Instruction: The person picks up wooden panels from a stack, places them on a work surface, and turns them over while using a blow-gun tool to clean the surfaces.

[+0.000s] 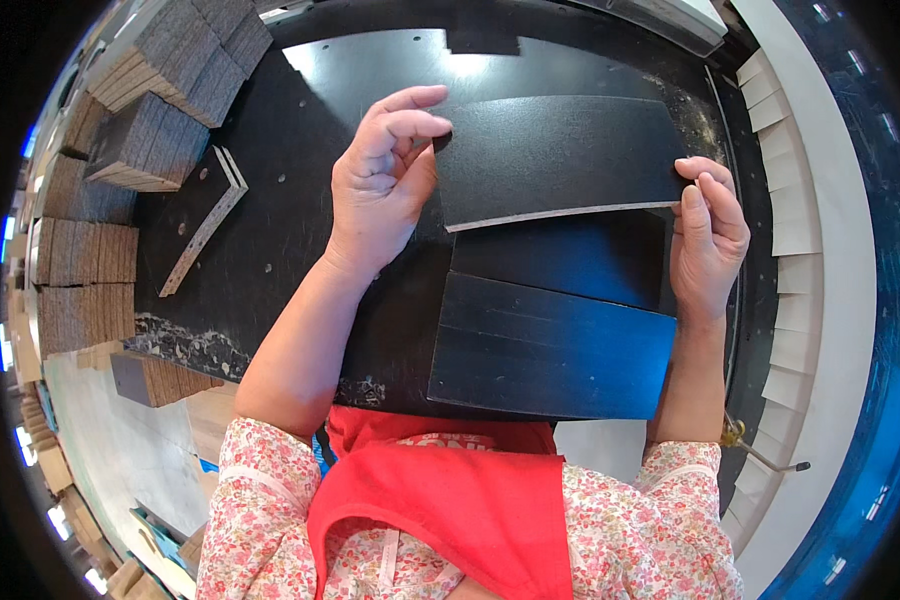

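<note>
A black rectangular board with a pale front edge is held up between my hands. At its left edge, my left hand has curled fingers, with fingertips and thumb against the board's side. My right hand pinches the right front corner between thumb and fingers. Beneath and nearer to me lies another black board, with blue light reflected on it. A further dark surface shows between the two, partly covered by the raised board.
The dark worktable bears a black panel with pale edges at left. Stacked chipboard pieces line the left side, with more stacks at the far left. Overlapping white flaps run along the right, beside a pale curved rail.
</note>
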Available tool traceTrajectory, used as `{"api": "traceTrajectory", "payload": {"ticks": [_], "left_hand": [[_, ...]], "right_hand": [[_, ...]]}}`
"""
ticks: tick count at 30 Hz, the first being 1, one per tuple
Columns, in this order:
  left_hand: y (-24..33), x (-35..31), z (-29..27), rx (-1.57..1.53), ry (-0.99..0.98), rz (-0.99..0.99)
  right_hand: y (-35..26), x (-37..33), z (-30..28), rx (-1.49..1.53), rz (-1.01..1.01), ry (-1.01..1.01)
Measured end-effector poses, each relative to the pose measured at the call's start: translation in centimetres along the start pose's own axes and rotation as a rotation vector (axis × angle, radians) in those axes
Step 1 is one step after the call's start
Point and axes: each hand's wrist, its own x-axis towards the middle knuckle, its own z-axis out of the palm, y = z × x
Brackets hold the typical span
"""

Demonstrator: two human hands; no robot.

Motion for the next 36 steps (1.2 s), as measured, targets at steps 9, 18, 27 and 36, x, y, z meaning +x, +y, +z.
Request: {"api": "traceTrajectory", "payload": {"ticks": [9, 18, 27, 36], "left_hand": [[1.7, 0.2, 0.4, -0.466, 0.134, -0.442], [0.6, -0.3, 0.7, -0.309, 0.075, -0.428], [-2.0, -0.5, -1.8, 0.350, -0.034, -0.263], [-3.7, -0.9, -0.7, 0.297, 0.142, -0.229]], "right_hand": [[-1.1, 0.4, 2.1, 0.126, 0.266, 0.176], [-1.2, 0.3, -0.8, 0.322, 0.546, 0.134], [-0.5, 0.3, -2.3, 0.116, 0.660, 0.160], [0.2, 0.3, -4.4, 0.287, 0.615, 0.004]]}}
